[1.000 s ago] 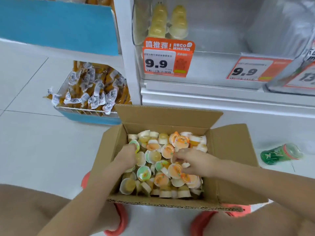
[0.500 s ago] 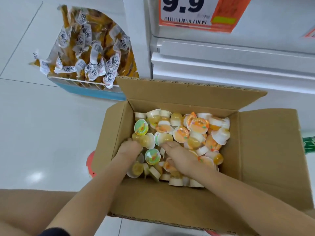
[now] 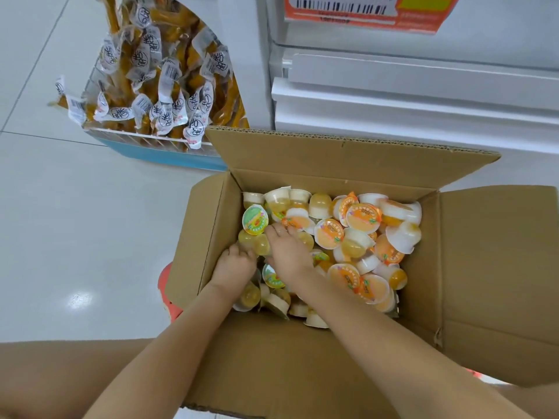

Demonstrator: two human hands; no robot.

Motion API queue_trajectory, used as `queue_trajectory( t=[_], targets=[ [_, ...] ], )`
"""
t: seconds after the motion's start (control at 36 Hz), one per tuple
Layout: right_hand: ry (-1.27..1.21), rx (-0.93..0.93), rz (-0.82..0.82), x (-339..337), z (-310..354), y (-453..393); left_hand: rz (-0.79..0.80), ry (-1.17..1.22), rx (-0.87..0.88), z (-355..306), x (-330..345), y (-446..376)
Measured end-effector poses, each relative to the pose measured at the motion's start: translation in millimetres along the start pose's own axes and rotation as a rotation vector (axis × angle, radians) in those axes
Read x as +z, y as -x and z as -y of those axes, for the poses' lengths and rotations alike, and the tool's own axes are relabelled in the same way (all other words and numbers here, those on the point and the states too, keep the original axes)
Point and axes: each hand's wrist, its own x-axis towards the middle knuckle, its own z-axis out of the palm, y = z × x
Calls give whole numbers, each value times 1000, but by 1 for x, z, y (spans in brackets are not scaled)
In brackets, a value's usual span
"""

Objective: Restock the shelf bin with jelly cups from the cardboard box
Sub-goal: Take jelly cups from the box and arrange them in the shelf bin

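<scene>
Reaching into the cardboard box (image 3: 317, 373), both hands dig among the jelly cups (image 3: 360, 237). The left hand (image 3: 234, 264) curls its fingers (image 3: 242, 252) around a yellow cup (image 3: 255, 243). The right hand (image 3: 287, 249) lies beside it, fingers bent down into the pile; whether they pinch anything I cannot tell. Cup lids are printed orange or green, unreadable. Above, an orange price tag (image 3: 363, 13) shows a barcode. Wrapped snacks (image 3: 160, 74) fill a bin on the floor (image 3: 75, 222).

Brown corrugated cardboard box (image 3: 484, 267). Small clear plastic jelly cups (image 3: 357, 237): yellow-amber fill, white bases, orange printed lids; 1 green-lidded round cup (image 3: 255, 219). Amber snack packets (image 3: 157, 86), white labels, black characters.
</scene>
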Motion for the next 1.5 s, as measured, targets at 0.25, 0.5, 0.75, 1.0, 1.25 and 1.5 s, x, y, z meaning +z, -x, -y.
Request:
queue_trajectory(
  t=[0.25,0.5,0.75,1.0,1.25,1.5],
  targets=[
    [-373,115,-95,-36,-14,16,228,724,-243,12,-59,12],
    [-1406,329,62,-186,-22,75,251,1859,-105,27,-179,49],
    [-1489,32,62,-295,10,144,4,1816,176,15,-280,87],
    [-991,-283,-391,-335,28,185,-344,1657,319,8,-331,108],
    [-799,-431,-373,-349,24,176,50,2349,503,0,-341,101],
    [-849,-451,-282,-342,16,176,125,2362,413,-11,-342,98]
  ],
)
